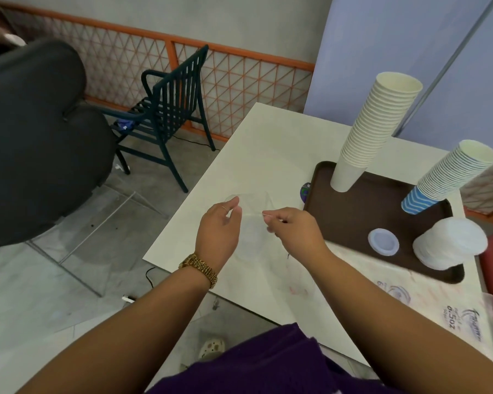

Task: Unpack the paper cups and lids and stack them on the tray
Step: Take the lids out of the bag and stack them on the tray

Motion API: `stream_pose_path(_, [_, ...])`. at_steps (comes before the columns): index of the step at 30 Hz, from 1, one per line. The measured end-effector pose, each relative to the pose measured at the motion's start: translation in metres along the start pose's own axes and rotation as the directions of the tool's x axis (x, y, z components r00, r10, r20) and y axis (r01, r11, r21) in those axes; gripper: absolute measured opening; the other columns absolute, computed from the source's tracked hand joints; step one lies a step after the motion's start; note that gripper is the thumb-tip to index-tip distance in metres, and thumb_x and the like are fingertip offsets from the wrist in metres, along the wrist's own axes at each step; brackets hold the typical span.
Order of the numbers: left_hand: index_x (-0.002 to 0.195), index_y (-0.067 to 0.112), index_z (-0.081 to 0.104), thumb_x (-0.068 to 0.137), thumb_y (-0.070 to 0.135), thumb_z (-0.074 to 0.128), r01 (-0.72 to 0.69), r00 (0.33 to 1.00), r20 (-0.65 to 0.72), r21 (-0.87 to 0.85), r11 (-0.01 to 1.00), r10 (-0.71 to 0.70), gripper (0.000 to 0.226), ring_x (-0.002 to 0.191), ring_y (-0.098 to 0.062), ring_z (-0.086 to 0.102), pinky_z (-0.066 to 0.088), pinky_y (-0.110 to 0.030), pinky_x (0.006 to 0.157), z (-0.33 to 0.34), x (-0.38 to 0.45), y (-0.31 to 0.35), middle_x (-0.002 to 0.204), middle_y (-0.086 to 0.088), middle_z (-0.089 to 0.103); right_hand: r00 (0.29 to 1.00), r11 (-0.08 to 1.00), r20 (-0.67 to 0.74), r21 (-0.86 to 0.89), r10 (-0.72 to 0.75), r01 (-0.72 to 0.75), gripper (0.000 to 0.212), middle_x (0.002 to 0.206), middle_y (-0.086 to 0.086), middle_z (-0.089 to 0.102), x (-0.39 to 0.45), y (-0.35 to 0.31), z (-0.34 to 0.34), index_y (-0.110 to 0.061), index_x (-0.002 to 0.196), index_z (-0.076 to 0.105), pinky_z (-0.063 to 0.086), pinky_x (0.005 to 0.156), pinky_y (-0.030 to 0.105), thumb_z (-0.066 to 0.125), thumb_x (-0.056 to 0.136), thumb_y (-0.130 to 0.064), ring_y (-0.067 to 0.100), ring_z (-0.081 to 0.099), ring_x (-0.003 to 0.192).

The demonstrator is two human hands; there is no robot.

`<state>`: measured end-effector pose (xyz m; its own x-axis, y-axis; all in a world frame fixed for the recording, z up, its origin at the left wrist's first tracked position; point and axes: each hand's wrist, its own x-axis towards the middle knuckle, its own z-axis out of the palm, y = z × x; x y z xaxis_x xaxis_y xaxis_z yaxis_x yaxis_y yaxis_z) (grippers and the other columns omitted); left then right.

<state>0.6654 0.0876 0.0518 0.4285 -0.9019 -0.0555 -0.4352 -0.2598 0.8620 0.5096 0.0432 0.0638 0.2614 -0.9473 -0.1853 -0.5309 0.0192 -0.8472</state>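
Where grey floor spreads, white table [239,155] stands.

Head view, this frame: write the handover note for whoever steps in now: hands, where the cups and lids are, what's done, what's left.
Left hand and right hand both pinch a clear plastic sleeve above the table; its contents can't be told.
On the tray: white cup stack, blue-patterned cup stack, tall lid stack, one single lid.
Done: cups and most lids stacked.
Left: deal with the sleeve; probably add the single lid to the stack.
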Motion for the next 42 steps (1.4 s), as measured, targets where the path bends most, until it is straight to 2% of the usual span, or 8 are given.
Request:
stream_pose_path(5, [0.144,0.037,0.041,0.097,0.04,0.052,-0.017,1.0,0.021,-0.076,0.997,0.019,0.048,0.118,-0.005,0.048,0.043,-0.028,0.102,-0.003,-0.014,-0.021,0.135,0.017,0.05,1.0,1.0,-0.008,0.001,-0.026,0.026,0.023,0.11,-0.012,0.066,-0.01,0.008,0.008,-0.027,0.115,0.071,0.048,0.085,0.018,0.063,0.094,-0.031,0.002,0.06,0.089])
stream_pose_path(14, [0.152,0.038,-0.01,0.059,0.054,0.081,0.001,0.99,0.143,-0.155,0.988,0.022,0.131,0.139,-0.003,0.028,0.025,-0.021,0.109,-0.014,-0.014,-0.053,0.158,0.011,0.022,0.914,0.966,-0.375,0.138,-0.154,0.22,0.016,0.103,-0.018,0.056,-0.016,0.002,-0.007,-0.039,0.093,0.061,0.041,0.078,0.01,0.061,0.095,-0.023,-0.004,0.056,0.093])
stream_pose_path(18, [0.15,0.043,-0.013,0.062,0.045,0.087,-0.011,0.965,0.259,-0.073,0.997,0.03,0.133,0.142,-0.004,0.019,0.023,-0.028,0.112,-0.002,-0.006,-0.066,0.161,0.01,0.015,0.949,0.986,-0.285,0.053,-0.138,0.159,0.016,0.11,-0.013,0.055,-0.003,-0.009,-0.009,-0.036,0.104,0.061,0.042,0.08,0.015,0.065,0.092,-0.027,0.0,0.055,0.098])
stream_pose_path(24, [0.153,0.036,-0.007,0.057,0.042,0.092,-0.017,0.93,0.366,-0.052,0.999,0.035,0.138,0.143,-0.013,0.026,0.034,-0.037,0.114,0.023,0.013,-0.087,0.157,0.009,0.02,0.945,0.927,0.092,0.187,0.314,-0.326,0.069,0.123,-0.004,0.051,0.02,0.008,0.014,-0.028,0.143,0.036,0.04,0.085,0.027,0.071,0.086,-0.042,0.015,0.053,0.11])
stream_pose_path(29, [0.155,0.022,0.008,0.055,0.04,0.093,-0.02,0.904,0.427,-0.007,1.0,0.021,0.132,0.131,-0.008,0.043,0.039,-0.016,0.1,0.041,0.022,-0.104,0.144,0.009,0.041,0.869,0.829,0.262,0.277,0.421,-0.485,0.072,0.122,0.0,0.063,0.037,0.034,0.046,-0.023,0.13,0.052,0.044,0.071,0.025,0.08,0.069,-0.047,0.022,0.062,0.109])
stream_pose_path(34, [0.155,0.02,0.001,0.064,0.025,0.09,-0.035,0.884,0.468,0.005,0.999,0.028,0.128,0.125,0.001,0.036,0.03,-0.012,0.102,0.047,0.024,-0.117,0.138,0.018,0.031,0.811,0.752,0.279,0.307,0.514,-0.583,0.024,0.111,0.005,0.068,0.042,0.045,0.059,-0.021,0.101,0.064,0.042,0.081,0.031,0.075,0.081,-0.03,0.023,0.06,0.103])
stream_pose_path(38, [0.129,0.02,0.052,0.065,0.025,0.085,-0.069,0.89,0.455,0.064,0.996,0.032,0.073,0.11,-0.013,0.058,0.046,-0.022,0.09,0.049,0.028,-0.122,0.115,0.01,0.057,0.735,0.669,0.31,0.304,0.603,-0.678,0.041,0.109,0.005,0.065,0.041,0.044,0.066,-0.013,0.113,0.067,0.045,0.083,0.031,0.078,0.078,-0.032,0.021,0.059,0.096])
stream_pose_path(42, [0.106,0.042,0.055,0.062,0.023,0.083,-0.074,0.9,0.428,-0.049,0.996,0.088,0.055,0.095,0.003,0.061,0.051,-0.017,0.078,0.041,0.029,-0.105,0.1,0.018,0.063,0.743,0.62,0.345,0.41,0.573,-0.668,0.043,0.103,0.005,0.06,0.034,0.033,0.061,-0.019,0.094,0.064,0.041,0.076,0.03,0.072,0.056,-0.04,0.023,0.055,0.087])
